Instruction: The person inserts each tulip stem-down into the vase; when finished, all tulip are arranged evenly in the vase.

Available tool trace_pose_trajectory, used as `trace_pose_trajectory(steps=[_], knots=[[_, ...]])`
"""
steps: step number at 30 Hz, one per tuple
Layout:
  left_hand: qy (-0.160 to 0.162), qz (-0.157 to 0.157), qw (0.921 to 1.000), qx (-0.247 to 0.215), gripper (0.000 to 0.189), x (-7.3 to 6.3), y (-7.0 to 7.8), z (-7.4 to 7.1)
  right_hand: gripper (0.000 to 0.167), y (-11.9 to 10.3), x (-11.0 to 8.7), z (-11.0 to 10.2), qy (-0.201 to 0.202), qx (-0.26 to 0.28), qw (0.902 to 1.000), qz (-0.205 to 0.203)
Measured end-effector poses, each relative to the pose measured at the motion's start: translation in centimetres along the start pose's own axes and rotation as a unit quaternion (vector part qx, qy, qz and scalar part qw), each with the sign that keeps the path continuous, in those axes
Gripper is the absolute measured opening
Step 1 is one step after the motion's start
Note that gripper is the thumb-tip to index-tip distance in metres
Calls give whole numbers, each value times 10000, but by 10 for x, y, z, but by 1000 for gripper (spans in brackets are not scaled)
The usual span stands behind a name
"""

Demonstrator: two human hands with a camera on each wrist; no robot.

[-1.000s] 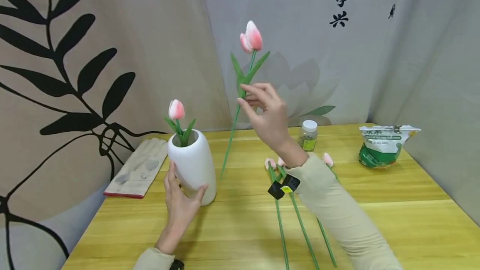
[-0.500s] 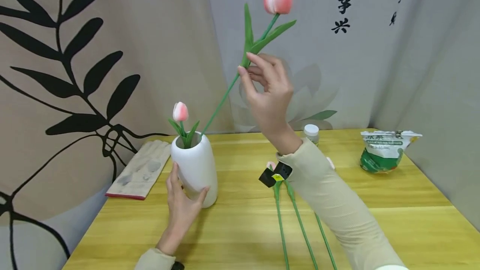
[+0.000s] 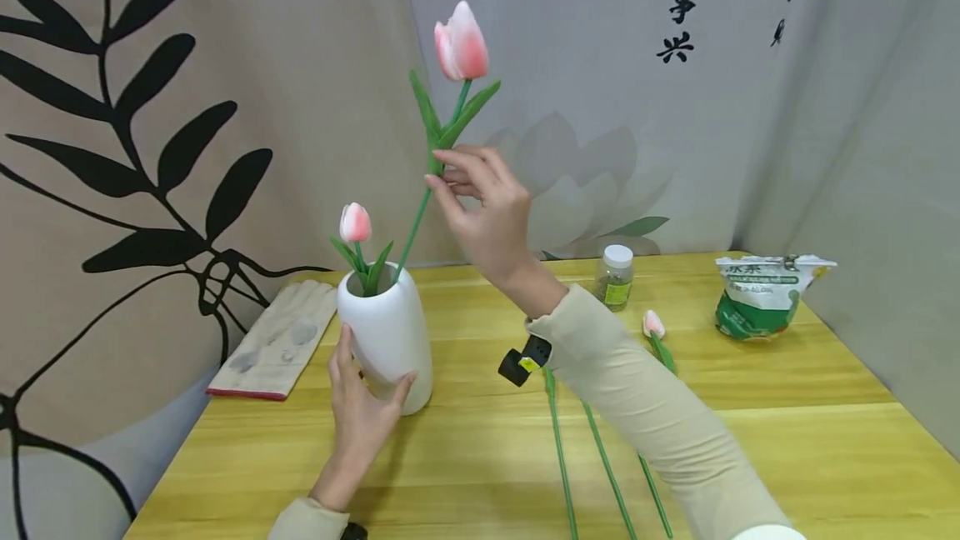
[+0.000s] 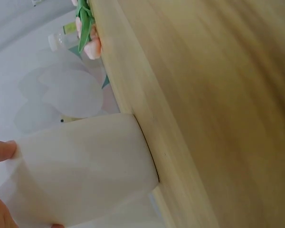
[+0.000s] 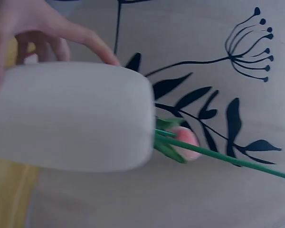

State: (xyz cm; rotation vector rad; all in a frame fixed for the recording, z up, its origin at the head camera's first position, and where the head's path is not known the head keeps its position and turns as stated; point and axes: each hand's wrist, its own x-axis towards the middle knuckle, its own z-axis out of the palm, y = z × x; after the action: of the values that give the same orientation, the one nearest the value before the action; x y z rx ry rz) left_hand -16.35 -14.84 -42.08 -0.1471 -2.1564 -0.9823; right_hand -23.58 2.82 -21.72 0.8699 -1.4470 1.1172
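Observation:
A white vase stands upright on the wooden table, one pink-and-white tulip in it. My left hand grips the vase low down, thumb in front and fingers at its left side. Above and right of the vase, my right hand pinches a second pink tulip just below its leaves. That tulip tilts, its green stem entering the vase mouth beside the first flower in the right wrist view. The stem's lower end is hidden inside the vase.
Several tulips lie on the table right of the vase, one with its bloom showing, others partly under the right forearm. Behind are a lidded jar and a green-and-white bag. A folded cloth lies at left.
My right hand has lifted the tulip, carried it left, then lowered it, so its stem now runs into the vase mouth. The left hand keeps its hold on the vase.

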Motion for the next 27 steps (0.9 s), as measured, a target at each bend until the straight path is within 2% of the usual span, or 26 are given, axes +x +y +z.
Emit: trace_pose_trajectory(steps=[6,12,14,16,21,23,27], knots=[[59,-35,10000,-4,108,-2,-1,0,10,6,-32,15,-895,-378,9949,272],[87,-26,9999,56,109,-2,-3,0,3,5,-56,27,-1948,-376,9800,174],[64,-48,10000,44,108,-1,-3,0,4,4,-60,28,-2300,-401,9720,254],[23,-90,10000,27,108,0,-2,1,4,5,-64,28,-2717,-318,9605,511],[-45,-176,9998,25,106,-1,0,1,13,7,-71,26,-3683,-61,9215,1229],[-43,-178,9998,50,106,-1,1,1,16,7,-73,25,-3856,-32,9128,1345],[-60,-194,9998,57,106,0,2,2,17,7,-76,22,-3797,-6,9158,1313]])
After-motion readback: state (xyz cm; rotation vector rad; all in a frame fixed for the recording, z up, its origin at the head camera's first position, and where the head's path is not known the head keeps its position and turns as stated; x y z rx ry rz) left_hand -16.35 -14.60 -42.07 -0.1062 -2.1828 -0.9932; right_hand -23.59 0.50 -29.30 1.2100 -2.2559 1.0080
